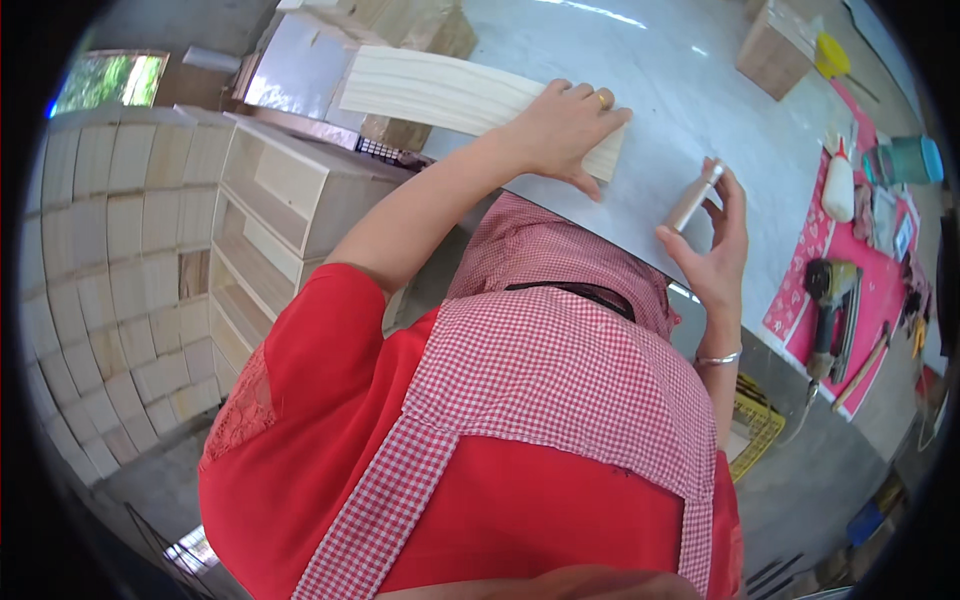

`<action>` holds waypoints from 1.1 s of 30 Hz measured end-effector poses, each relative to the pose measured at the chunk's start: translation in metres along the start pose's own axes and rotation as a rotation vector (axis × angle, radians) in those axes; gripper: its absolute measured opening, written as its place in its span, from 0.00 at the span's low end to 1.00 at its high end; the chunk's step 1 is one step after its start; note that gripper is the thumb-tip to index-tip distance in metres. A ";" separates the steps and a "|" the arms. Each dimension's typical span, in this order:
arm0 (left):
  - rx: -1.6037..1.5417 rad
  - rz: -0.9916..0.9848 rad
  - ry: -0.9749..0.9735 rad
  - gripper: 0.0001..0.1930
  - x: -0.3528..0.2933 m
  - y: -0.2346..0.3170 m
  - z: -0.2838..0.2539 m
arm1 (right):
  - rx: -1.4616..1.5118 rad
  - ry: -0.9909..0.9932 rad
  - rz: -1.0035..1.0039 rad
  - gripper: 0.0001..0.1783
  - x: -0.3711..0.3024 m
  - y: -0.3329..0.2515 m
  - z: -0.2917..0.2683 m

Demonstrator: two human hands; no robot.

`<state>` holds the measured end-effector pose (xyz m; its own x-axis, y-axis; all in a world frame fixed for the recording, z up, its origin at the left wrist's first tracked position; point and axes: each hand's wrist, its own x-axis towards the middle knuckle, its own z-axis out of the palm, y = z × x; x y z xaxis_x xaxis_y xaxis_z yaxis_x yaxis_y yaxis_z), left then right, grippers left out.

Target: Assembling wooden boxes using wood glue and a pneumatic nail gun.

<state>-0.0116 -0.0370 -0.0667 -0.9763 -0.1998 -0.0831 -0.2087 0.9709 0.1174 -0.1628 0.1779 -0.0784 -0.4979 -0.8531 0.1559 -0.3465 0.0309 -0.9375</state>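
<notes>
A long pale wooden board [430, 88] with visible grain lies across the white tabletop, its right end near the table's front edge. My left hand [568, 125] spans that end, fingers over the far side and thumb along the near side, holding it. In my right hand [722, 235], between thumb and fingers, is a short pale stick-shaped piece [692, 202] with a whitish tip; its exact kind is unclear. The piece is tilted and apart from the board, to its right.
On the right, a nail gun [832, 310], a hammer [862, 368] and a white glue bottle [838, 185] lie around a pink mat [870, 270]. A teal jar [905, 160] stands behind. Wooden boxes [270, 190] are stacked at left; a cardboard-brown block [775, 50] stands far right.
</notes>
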 end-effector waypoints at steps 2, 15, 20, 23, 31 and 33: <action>-0.031 0.022 0.002 0.49 0.004 0.000 0.002 | 0.014 -0.004 0.000 0.49 0.004 0.000 0.003; -0.344 0.167 0.231 0.43 0.010 0.027 -0.061 | 0.198 -0.166 -0.109 0.49 0.035 0.014 0.018; -0.390 0.157 0.243 0.43 0.015 0.028 -0.058 | 0.217 -0.202 -0.130 0.48 0.038 0.016 0.018; -0.378 0.157 0.238 0.43 0.019 0.030 -0.056 | 0.229 -0.197 -0.144 0.48 0.038 0.018 0.018; -0.366 0.133 0.199 0.43 0.019 0.031 -0.053 | 0.232 -0.188 -0.155 0.47 0.037 0.020 0.019; -0.365 0.129 0.186 0.43 0.020 0.032 -0.053 | 0.232 -0.191 -0.159 0.47 0.037 0.019 0.018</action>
<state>-0.0404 -0.0172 -0.0123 -0.9824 -0.1327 0.1313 -0.0580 0.8856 0.4609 -0.1733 0.1373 -0.0964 -0.2872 -0.9205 0.2651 -0.2067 -0.2107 -0.9555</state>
